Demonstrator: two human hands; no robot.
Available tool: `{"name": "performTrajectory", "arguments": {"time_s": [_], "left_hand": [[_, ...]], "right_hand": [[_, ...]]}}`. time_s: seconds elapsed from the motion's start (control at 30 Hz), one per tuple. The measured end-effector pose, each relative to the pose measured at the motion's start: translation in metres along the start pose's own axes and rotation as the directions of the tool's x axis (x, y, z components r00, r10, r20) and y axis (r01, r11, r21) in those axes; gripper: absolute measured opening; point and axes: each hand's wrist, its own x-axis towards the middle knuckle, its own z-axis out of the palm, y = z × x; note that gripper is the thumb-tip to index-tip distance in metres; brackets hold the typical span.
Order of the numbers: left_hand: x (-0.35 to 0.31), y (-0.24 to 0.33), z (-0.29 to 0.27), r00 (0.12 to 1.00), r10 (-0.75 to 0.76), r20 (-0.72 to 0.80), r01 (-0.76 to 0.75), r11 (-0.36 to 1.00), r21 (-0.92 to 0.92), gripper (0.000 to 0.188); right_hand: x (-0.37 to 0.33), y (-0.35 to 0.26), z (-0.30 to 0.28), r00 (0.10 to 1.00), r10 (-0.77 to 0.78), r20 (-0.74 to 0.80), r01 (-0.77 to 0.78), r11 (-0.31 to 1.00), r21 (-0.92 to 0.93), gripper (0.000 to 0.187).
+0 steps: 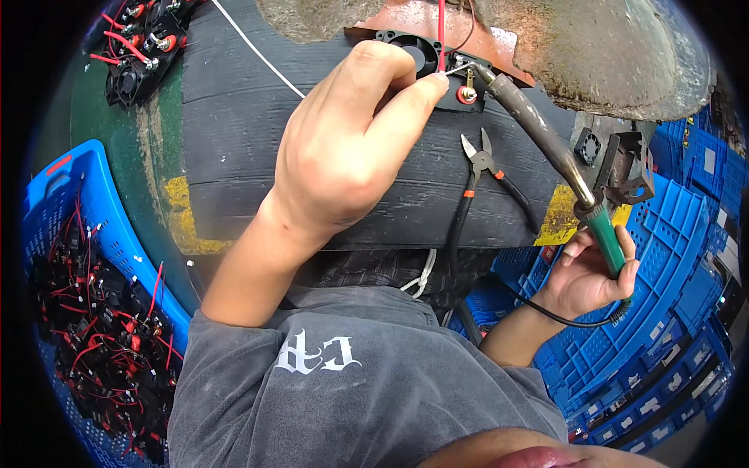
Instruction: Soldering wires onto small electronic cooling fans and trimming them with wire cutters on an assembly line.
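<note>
My left hand (335, 152) is closed in a pinch on a thin silvery solder wire (459, 69), whose end reaches past my fingertips. My right hand (589, 277) holds the green-handled soldering iron (538, 121) with its tip up and to the left. That tip meets the solder's end at metal contacts on a small black part with a fan (413, 48). A red-ringed socket with a brass tab (466, 94) sits on the same part, just below the tip. One red wire (441, 35) runs down to my left fingertips; whether they grip it I cannot tell.
Orange-handled cutting pliers (482, 161) lie jaws apart on the black work mat (242, 164). A blue crate (101, 168) of wired black parts stands left; more fan parts (144, 58) lie far left. A dark metal bracket (628, 168) and blue crates (624, 273) are at right.
</note>
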Motion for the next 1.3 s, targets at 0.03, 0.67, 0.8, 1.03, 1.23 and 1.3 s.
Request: {"name": "performTrajectory", "arguments": {"time_s": [0.03,0.67,0.8,1.03,1.23,1.3], "left_hand": [[0.000,0.000,0.001,1.000,0.012,-0.007,-0.012,1.000,-0.001,0.035],[0.004,0.002,-0.007,0.999,-0.018,-0.045,0.017,1.000,-0.026,0.032],[0.005,0.001,-0.009,0.996,0.070,-0.053,-0.069,0.998,0.011,0.030],[0.005,0.003,-0.010,0.996,0.052,-0.066,-0.050,0.998,0.039,0.026],[0.005,0.002,-0.011,0.997,0.055,-0.048,-0.052,0.997,0.052,0.026],[0.005,0.001,-0.011,0.998,0.051,-0.047,-0.049,0.998,0.049,0.026]], "right_hand": [[0.000,0.000,0.000,1.000,0.007,0.001,-0.007,1.000,0.004,0.053],[-0.002,-0.003,-0.005,0.998,-0.006,0.064,0.006,1.000,0.006,0.053],[-0.002,-0.004,-0.009,0.999,0.002,0.052,-0.003,1.000,0.016,0.053],[-0.002,-0.004,-0.012,0.999,-0.004,0.044,0.003,1.000,0.009,0.052],[0.000,-0.004,-0.009,0.997,0.002,0.081,-0.003,1.000,0.010,0.052],[0.001,-0.004,-0.009,0.993,0.001,0.116,-0.002,1.000,0.010,0.052]]}}
